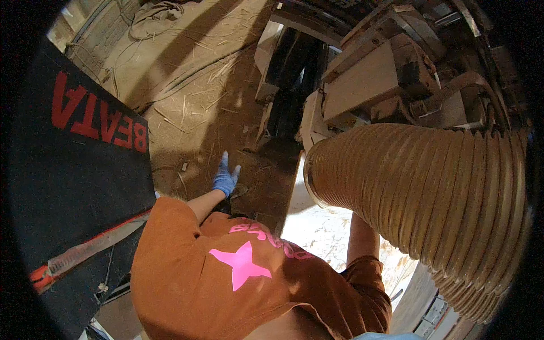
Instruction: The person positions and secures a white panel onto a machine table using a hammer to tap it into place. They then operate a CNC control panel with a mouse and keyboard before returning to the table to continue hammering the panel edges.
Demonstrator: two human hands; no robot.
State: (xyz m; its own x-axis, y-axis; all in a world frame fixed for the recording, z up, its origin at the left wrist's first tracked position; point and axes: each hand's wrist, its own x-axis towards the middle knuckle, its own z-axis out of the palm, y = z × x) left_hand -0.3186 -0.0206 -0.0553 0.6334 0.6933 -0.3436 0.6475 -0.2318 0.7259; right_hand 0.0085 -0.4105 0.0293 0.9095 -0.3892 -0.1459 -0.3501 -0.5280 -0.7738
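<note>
My left hand (pixel 225 180) wears a blue glove and hangs in the air above the dusty floor. Its fingers are stretched out and apart, and it holds nothing. Of my right arm only the bare forearm (pixel 363 237) shows. It passes beneath a wide ribbed tan hose (pixel 419 187), which hides my right hand. Bright sunlight falls on a pale surface (pixel 317 226) beside that forearm.
A black panel (pixel 85 175) with red lettering stands on my left. Dust-covered machinery (pixel 368 79) fills the far right. Across the floor (pixel 192 113) lie wood splinters and a dark cable (pixel 192 78); coiled cord (pixel 156 17) lies farther off.
</note>
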